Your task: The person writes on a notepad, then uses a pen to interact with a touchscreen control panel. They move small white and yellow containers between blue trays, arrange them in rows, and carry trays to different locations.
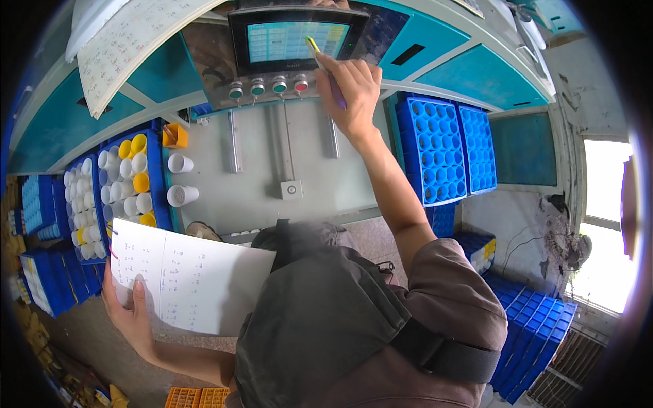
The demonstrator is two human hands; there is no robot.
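My right hand [350, 92] is raised to the machine's touch screen [292, 39] and grips a yellow-tipped pen [314, 47], whose tip rests against the screen's right part. Down at the lower left, my left hand [130, 314] holds a white sheet of paper [194, 279] with handwritten columns, thumb pressed on its left edge. Below the screen runs a row of round push buttons [269, 87], green and red among them.
Blue trays with white and yellow cups [126, 180] stand at the left, and two white cups [180, 178] lie on the grey panel. Empty blue racks [445, 146] sit at the right, with stacked blue crates [534, 333] below. A paper chart [129, 37] hangs top left.
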